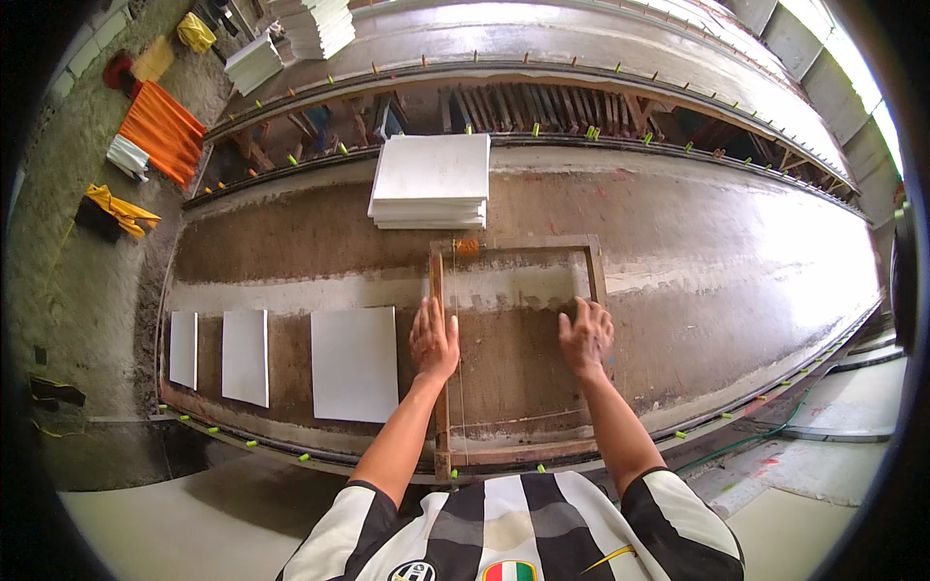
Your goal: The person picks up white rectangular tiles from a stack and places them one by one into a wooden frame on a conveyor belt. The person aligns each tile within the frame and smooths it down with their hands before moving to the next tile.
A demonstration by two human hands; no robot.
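Observation:
A rectangular wooden frame (442,407) lies on the long brown table in front of me, with the tabletop showing through it. Whether fine mesh spans it I cannot tell. At its left bar is my left hand (433,344), thumb on the inner side and fingers along the outer side. My right hand (587,339) is closed over the right bar with bent fingers. A thin pale line runs down inside the left bar, and an orange patch (468,246) marks the far bar. The near right corner is partly hidden by my right forearm.
White sheets (355,363) (245,356) (183,350) lie in a row on the table (736,252) to the left. Beyond the frame stands a stack of white sheets (431,169). Green clips line the table edges. A second long table (542,39) stands behind, above racked frames.

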